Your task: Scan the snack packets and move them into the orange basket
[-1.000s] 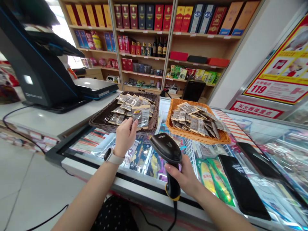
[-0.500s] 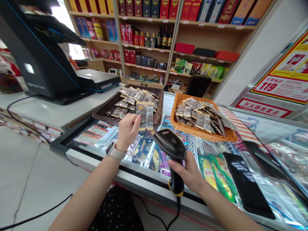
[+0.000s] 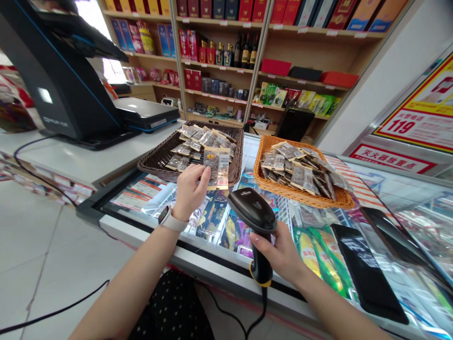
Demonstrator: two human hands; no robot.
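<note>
My left hand, with a watch on its wrist, is closed on a small clear snack packet at the front edge of the dark brown wicker basket. The packet is held upright, and its barcode label faces me, with a reddish light on the lower part. Several similar packets lie in that basket. In my right hand is a black barcode scanner, gripped by its handle, its head pointing towards the packet. An orange wicker basket heaped with more packets stands to the right.
Both baskets rest on a glass-topped chest freezer. A black phone lies at the right on the glass. At the left, a scale with a black stand occupies a white counter. The scanner's cable hangs down in front.
A reddish light now shows on the held packet's label. The whole view has shifted slightly; both hands keep their holds.
</note>
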